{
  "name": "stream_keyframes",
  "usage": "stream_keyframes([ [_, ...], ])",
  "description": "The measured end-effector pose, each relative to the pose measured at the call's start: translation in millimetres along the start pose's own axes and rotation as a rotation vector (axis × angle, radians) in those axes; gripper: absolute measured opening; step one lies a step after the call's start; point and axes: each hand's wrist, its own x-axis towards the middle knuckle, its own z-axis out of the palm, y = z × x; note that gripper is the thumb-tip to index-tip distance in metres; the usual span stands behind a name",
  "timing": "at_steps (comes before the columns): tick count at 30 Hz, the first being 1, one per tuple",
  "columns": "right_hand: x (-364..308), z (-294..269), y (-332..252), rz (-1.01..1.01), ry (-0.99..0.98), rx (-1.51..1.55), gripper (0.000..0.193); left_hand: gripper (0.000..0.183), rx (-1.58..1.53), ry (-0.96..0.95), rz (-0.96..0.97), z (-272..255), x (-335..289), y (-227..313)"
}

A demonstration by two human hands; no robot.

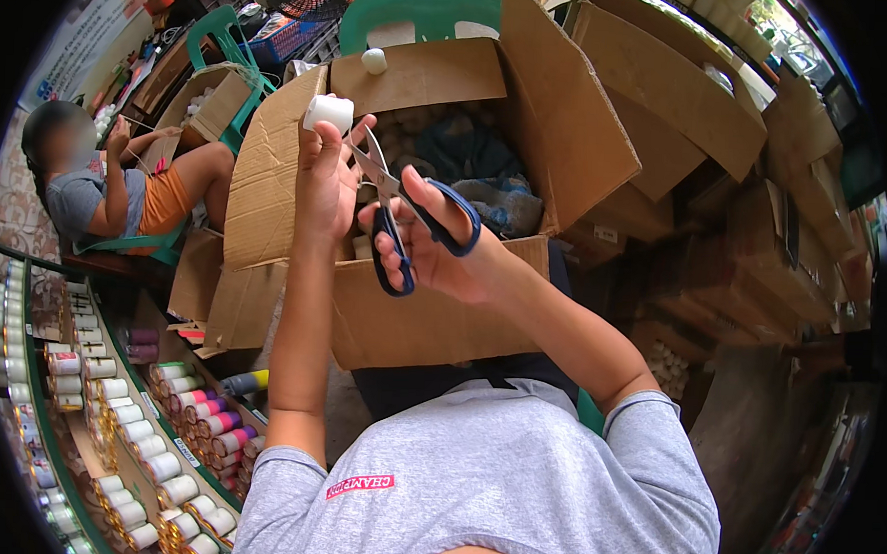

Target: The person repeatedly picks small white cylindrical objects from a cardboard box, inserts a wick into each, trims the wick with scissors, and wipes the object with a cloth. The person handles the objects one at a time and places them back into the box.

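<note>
Cardboard boxes [403, 315] crowd behind; left hand [325, 180] pinches a white cylinder [328, 111], right hand [435, 243] grips scissors [407, 212], blade tips hidden near the cylinder

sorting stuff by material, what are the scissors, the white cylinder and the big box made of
Scissors: shiny grey metal blades, glossy blue handles, likely plastic. White cylinder: matte and opaque, maybe wax or plastic; unclear. Big box: brown corrugated cardboard, with creased flaps.

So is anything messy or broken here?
Not really broken. The big brown cardboard box has bent, splayed flaps, and one small white cylinder sits alone on its back flap, apart from the rest.
</note>
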Motion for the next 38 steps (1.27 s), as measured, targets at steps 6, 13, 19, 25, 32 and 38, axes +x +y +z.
stream_keyframes([
  [6,10,2,-5,-0.076,0.009,0.01,0.068,0.071,-0.107,-0.026,-0.077,9,-17,4],
  [13,8,-4,-2,-0.169,0.152,-0.206,0.073,0.062,-0.165,-0.014,-0.144,6,-21,-10],
  [19,25,-60,-53,-0.207,0.487,-1.061,0.051,0.034,-0.066,0.138,-0.204,6,-27,-18],
  [25,-3,-62,-61,-0.126,0.654,-1.674,0.056,0.036,0.967,0.035,0.184,16,-34,-37],
  [32,-11,-75,-36,-0.255,0.813,-1.665,0.065,0.041,1.016,-0.074,0.229,63,-38,-47],
  [38,-8,-60,-32,-0.494,0.768,-1.558,0.062,0.046,1.071,-0.106,0.194,50,-38,-46],
])
